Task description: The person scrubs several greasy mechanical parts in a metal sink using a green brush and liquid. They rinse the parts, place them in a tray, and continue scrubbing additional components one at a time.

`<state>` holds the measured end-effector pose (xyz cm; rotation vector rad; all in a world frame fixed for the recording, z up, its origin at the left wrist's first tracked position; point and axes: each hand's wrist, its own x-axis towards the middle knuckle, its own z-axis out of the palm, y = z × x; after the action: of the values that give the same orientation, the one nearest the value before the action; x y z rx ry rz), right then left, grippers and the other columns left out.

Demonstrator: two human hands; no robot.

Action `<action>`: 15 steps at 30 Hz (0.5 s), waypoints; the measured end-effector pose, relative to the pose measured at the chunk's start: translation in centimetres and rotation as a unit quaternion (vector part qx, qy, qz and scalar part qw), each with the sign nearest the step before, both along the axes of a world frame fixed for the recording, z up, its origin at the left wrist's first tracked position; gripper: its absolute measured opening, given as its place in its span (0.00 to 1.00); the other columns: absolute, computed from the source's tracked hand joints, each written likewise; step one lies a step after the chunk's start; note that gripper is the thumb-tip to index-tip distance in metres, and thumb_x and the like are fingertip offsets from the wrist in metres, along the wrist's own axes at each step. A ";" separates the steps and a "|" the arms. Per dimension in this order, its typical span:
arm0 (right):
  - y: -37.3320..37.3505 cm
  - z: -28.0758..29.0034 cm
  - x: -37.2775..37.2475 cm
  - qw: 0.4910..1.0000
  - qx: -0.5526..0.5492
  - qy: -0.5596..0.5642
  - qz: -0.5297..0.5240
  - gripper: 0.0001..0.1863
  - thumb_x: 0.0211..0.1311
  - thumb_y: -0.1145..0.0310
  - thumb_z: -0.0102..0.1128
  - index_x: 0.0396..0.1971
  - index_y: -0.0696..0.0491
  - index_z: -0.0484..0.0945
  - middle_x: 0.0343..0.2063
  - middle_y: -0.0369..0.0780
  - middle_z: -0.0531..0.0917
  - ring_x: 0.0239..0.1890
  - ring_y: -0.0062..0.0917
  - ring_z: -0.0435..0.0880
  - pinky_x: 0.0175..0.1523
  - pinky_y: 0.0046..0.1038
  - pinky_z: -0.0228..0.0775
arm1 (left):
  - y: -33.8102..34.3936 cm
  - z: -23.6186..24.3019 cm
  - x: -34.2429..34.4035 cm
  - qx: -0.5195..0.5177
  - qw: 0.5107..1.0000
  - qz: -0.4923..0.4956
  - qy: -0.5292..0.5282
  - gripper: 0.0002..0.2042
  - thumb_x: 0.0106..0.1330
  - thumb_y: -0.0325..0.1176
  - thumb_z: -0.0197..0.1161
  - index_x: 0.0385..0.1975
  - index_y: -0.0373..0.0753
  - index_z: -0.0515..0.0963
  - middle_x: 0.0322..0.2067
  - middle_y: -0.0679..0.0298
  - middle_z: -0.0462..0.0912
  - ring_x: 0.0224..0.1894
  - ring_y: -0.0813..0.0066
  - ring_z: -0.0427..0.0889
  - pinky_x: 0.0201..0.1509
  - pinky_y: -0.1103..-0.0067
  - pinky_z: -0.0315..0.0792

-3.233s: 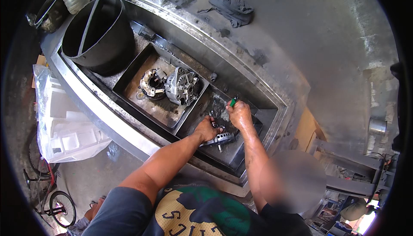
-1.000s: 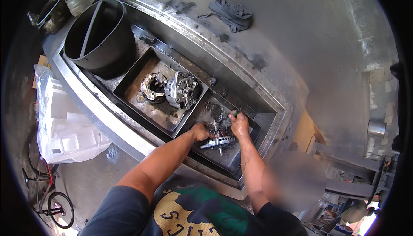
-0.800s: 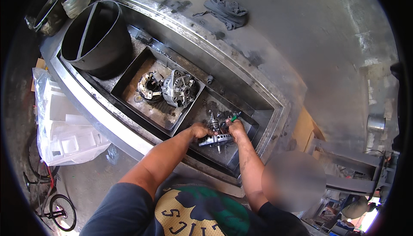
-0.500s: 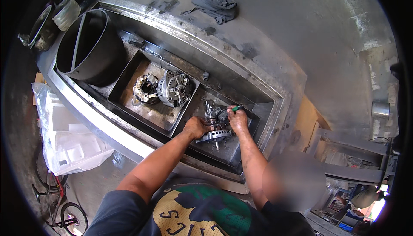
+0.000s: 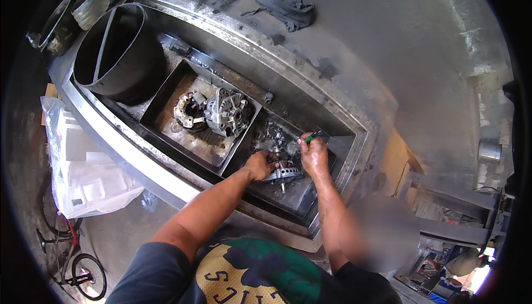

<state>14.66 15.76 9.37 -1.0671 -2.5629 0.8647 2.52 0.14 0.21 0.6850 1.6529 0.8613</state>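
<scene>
Inside the metal trough [image 5: 221, 55], at five o'clock, a disc [image 5: 284, 176] is gripped by the left hand [image 5: 258, 165]; a green-handled tool [image 5: 313, 136] is pinched by the right hand [image 5: 315, 153]. Tooling seems underway; steadying is likely needed.

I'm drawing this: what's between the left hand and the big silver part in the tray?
In the head view, the tray wall stands between the left hand and the big silver part.

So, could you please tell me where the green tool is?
In the head view, the green tool is in the right hand, beyond and right of the holed metal disc.
</scene>
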 end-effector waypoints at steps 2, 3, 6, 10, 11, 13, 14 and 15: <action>-2.3 2.3 -1.1 0.998 -0.013 0.055 0.025 0.07 0.66 0.69 0.70 0.36 0.57 0.84 0.35 0.48 0.87 0.38 0.43 0.87 0.44 0.39 0.78 | 0.0 0.3 -0.2 -0.035 0.999 0.004 -0.007 0.20 0.66 0.41 0.74 0.52 0.35 0.83 0.47 0.51 0.89 0.51 0.59 0.87 0.60 0.68 0.76; -2.4 2.0 -0.3 0.994 -0.067 0.005 0.083 0.08 0.66 0.68 0.70 0.35 0.57 0.84 0.34 0.48 0.87 0.38 0.42 0.87 0.45 0.38 0.79 | 0.2 -0.6 -0.2 -0.037 0.999 -0.010 -0.001 0.20 0.65 0.40 0.75 0.52 0.35 0.83 0.46 0.51 0.89 0.51 0.60 0.87 0.59 0.69 0.76; 1.7 -6.5 5.9 0.982 -0.150 0.018 -0.114 0.09 0.67 0.67 0.70 0.34 0.58 0.83 0.30 0.47 0.87 0.29 0.40 0.87 0.39 0.38 0.79 | 0.8 -1.3 0.6 -0.014 1.000 -0.019 -0.004 0.20 0.65 0.40 0.76 0.52 0.36 0.84 0.45 0.52 0.90 0.49 0.62 0.87 0.59 0.70 0.76; -0.6 -0.6 2.4 0.995 0.069 0.045 -0.052 0.08 0.68 0.68 0.68 0.35 0.58 0.83 0.30 0.48 0.87 0.32 0.40 0.87 0.40 0.38 0.78 | 0.2 -1.3 -0.2 -0.039 0.999 -0.010 0.004 0.20 0.65 0.40 0.76 0.53 0.38 0.84 0.47 0.54 0.90 0.50 0.65 0.87 0.59 0.72 0.76; -1.8 0.0 2.3 0.998 -0.031 0.045 0.003 0.09 0.67 0.68 0.69 0.35 0.58 0.82 0.30 0.48 0.86 0.33 0.39 0.87 0.42 0.38 0.78 | 0.1 -0.7 -0.5 -0.032 0.999 -0.006 -0.012 0.21 0.65 0.40 0.75 0.56 0.39 0.83 0.50 0.55 0.90 0.52 0.66 0.87 0.61 0.72 0.76; -1.6 -5.7 5.9 0.986 -0.141 0.062 -0.067 0.09 0.66 0.68 0.70 0.35 0.58 0.82 0.30 0.47 0.86 0.32 0.39 0.87 0.41 0.38 0.78 | 0.6 -0.2 0.3 -0.010 0.999 -0.019 -0.024 0.21 0.67 0.39 0.74 0.59 0.41 0.83 0.51 0.56 0.89 0.52 0.66 0.87 0.61 0.72 0.76; 0.1 -8.2 7.5 0.957 -0.224 0.097 -0.158 0.09 0.65 0.67 0.71 0.35 0.58 0.82 0.30 0.48 0.86 0.32 0.39 0.87 0.41 0.39 0.78 | 0.9 0.0 0.6 0.004 0.999 -0.018 -0.028 0.22 0.67 0.38 0.73 0.60 0.42 0.83 0.51 0.56 0.89 0.51 0.67 0.87 0.61 0.72 0.76; 0.6 -5.2 6.7 0.994 0.087 -0.016 -0.060 0.09 0.65 0.68 0.71 0.35 0.58 0.83 0.31 0.47 0.87 0.33 0.40 0.88 0.40 0.38 0.79 | 0.5 -1.1 0.7 0.015 0.999 -0.026 -0.018 0.21 0.68 0.36 0.71 0.62 0.44 0.82 0.50 0.56 0.90 0.50 0.69 0.87 0.59 0.73 0.76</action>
<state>21.33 16.34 4.20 -1.1758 -2.5155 0.5880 3.27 0.67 -0.85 0.7268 1.5864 0.8581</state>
